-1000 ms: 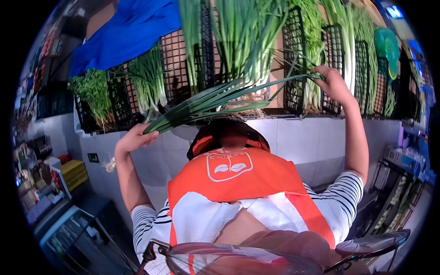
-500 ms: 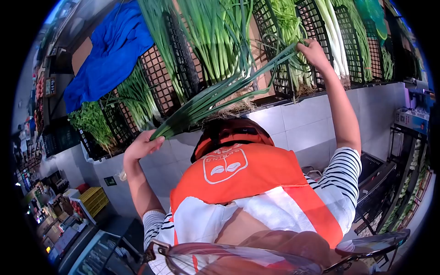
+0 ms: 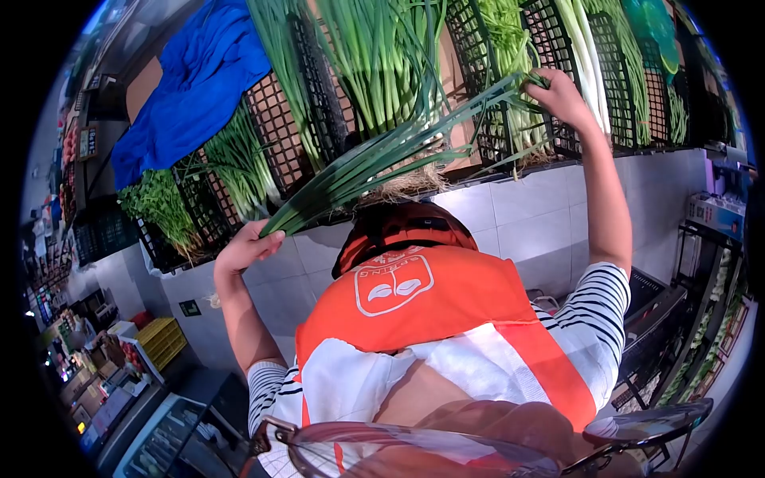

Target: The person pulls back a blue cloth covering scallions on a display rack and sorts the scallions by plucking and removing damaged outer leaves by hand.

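A long bunch of scallions (image 3: pixel 358 174) stretches across in front of me above my orange apron (image 3: pixel 430 291). My left hand (image 3: pixel 249 247) is closed around its lower end at the left; a pale tip shows below the wrist. At the right, my right hand (image 3: pixel 560 97) pinches the dark green leaf tips, with the fingers curled over them. Behind the bunch, more scallions (image 3: pixel 374 76) lie on the rack with pale roots (image 3: pixel 406 177) toward me. Thinner greens (image 3: pixel 510 48) sit in a black crate just behind my right hand.
A blue cloth (image 3: pixel 199 88) drapes over the rack's left part, above bunches of leafy herbs (image 3: pixel 163 211). Thick white-stemmed leeks (image 3: pixel 586 64) lie at the right. Below the rack is a grey tiled front (image 3: pixel 518 211). A yellow crate (image 3: pixel 161 342) stands at lower left.
My right hand has shifted slightly right and down with the leaf tips, and a few leaf ends hang loose near it. My left hand has risen a little, still gripping the bunch.
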Motion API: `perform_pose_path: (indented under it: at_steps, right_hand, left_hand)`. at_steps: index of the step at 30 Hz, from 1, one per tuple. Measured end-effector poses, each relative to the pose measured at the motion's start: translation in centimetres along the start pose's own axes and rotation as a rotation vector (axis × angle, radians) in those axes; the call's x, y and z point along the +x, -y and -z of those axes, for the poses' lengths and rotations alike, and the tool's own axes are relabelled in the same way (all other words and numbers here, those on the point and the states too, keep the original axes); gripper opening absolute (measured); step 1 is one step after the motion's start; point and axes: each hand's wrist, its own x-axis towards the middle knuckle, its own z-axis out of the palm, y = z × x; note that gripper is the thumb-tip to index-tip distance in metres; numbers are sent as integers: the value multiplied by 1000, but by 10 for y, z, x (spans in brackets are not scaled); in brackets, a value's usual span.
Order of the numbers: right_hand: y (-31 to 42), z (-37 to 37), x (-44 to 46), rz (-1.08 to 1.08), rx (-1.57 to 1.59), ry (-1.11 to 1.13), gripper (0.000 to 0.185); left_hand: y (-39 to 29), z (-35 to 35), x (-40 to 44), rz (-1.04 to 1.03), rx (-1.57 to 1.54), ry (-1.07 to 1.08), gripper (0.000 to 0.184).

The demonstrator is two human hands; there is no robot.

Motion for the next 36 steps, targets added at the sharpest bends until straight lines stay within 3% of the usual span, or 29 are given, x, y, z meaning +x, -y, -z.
perform_pose_path:
  at_steps: [2,3,7,10,16,19,23,26,28,30,32,33,36]
  right_hand:
    - [-22,-17,9,-12,-13,-171,31]
    - [0,-11,10,-203,-3,-63,41]
    - [-17,-30,23,-180,-187,-338,55]
    - [-29,-30,29,-311,26,-300,59]
    - [-31,-32,29,-329,162,-332,48]
    - [-36,-22,23,-358,79,-466,40]
    - [-31,-5,13,-322,316,-425,19]
    - [-3,25,7,-398,-145,-501,18]
    - [8,43,-3,-44,-369,-904,18]
    - [46,62,-21,83,-284,-1076,22]
    - [67,80,-36,310,-450,-1119,24]
    - [85,76,-44,312,-503,-1053,21]
    - [95,45,-46,510,-530,-570,37]
  left_hand:
    - [-2,-1,2,-34,13,22,30]
    - [-2,0,5,-58,29,37,30]
    - [-7,-1,12,-80,20,82,31]
    - [-14,-6,12,-82,9,57,29]
    - [-9,-6,19,-99,-19,82,29]
    - [-10,-3,13,-79,18,70,29]
    - [-4,-3,2,-40,-23,15,28]
    - [-6,1,4,-20,-21,16,27]
    - [-8,1,4,-32,8,24,27]
    - [-7,2,4,-31,7,23,27]
    - [-5,2,5,-30,2,25,27]
    - [-5,3,5,-31,-3,27,28]
    - [-6,3,5,-40,9,21,28]
